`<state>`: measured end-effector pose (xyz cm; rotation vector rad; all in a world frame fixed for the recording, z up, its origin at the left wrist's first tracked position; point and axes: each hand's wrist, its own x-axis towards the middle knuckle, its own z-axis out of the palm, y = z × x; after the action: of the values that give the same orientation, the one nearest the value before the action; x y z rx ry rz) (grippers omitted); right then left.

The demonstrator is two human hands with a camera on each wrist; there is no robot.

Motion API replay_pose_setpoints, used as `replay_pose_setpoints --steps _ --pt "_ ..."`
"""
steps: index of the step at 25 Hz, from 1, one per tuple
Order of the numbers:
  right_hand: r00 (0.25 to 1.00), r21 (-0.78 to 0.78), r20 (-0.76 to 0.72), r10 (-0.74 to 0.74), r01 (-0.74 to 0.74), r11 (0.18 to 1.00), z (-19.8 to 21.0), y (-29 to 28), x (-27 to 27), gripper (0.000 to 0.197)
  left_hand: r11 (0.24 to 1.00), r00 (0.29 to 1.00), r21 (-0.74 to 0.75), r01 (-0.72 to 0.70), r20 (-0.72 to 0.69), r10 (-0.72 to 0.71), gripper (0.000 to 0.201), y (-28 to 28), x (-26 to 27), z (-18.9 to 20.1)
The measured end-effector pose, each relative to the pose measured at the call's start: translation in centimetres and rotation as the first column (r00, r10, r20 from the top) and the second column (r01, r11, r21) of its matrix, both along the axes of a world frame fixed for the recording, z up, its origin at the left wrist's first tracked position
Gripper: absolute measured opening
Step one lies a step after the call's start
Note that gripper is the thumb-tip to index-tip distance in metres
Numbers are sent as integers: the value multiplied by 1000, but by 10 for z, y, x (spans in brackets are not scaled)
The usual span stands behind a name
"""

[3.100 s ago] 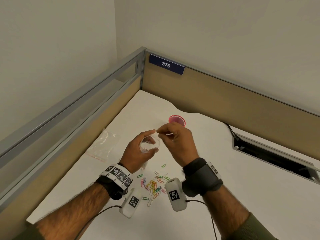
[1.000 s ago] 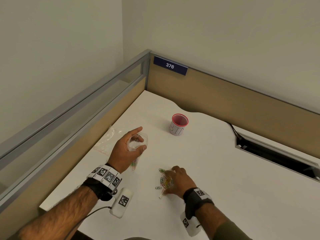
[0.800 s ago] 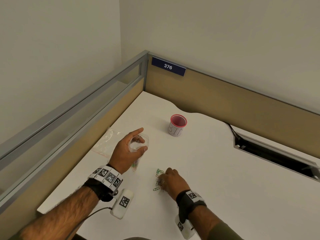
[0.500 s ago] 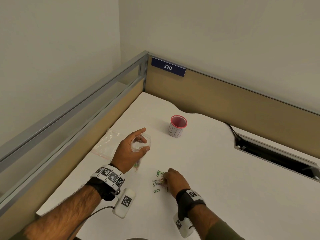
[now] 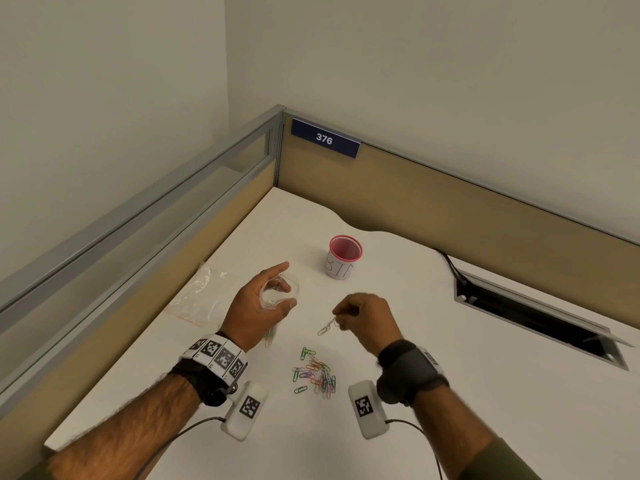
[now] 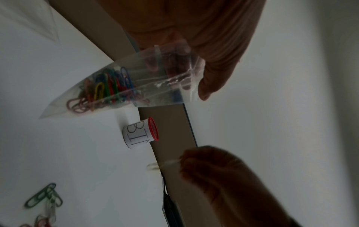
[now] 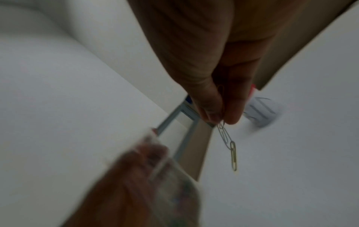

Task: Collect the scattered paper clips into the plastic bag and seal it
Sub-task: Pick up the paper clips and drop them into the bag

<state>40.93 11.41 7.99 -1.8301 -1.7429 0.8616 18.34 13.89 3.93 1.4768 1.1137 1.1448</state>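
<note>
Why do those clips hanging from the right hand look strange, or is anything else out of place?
The right hand pinches hooked-together paper clips that dangle as a short chain, not a single clip. A loose pile of clips lies on the desk. A spare bag lies unused nearby.

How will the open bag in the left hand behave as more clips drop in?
The plastic bag looks thin and floppy, so its mouth probably collapses unless the left hand holds it open. The clips inside sit bunched at the low corner, so it will likely sag there.
</note>
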Motion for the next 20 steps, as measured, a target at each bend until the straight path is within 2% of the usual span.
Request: replay_pose_setpoints --steps 4,7,10,16,20 --pt "995 158 -83 64 -51 986 57 5 -24 10 1000 1000 -1 13 -10 -13 63 3 7 0" --pt "986 218 -100 137 -112 969 77 12 -47 10 1000 999 1 27 -37 -27 64 3 10 0" --pt "983 209 -41 181 -169 963 77 18 -66 10 999 997 13 40 -62 -39 62 3 11 3" --pt "959 152 134 249 -268 951 70 24 -83 11 999 999 28 25 -28 -24 56 5 10 4" --pt "956 168 184 230 -261 951 74 24 -83 12 1000 999 13 13 -30 -12 53 3 12 1"
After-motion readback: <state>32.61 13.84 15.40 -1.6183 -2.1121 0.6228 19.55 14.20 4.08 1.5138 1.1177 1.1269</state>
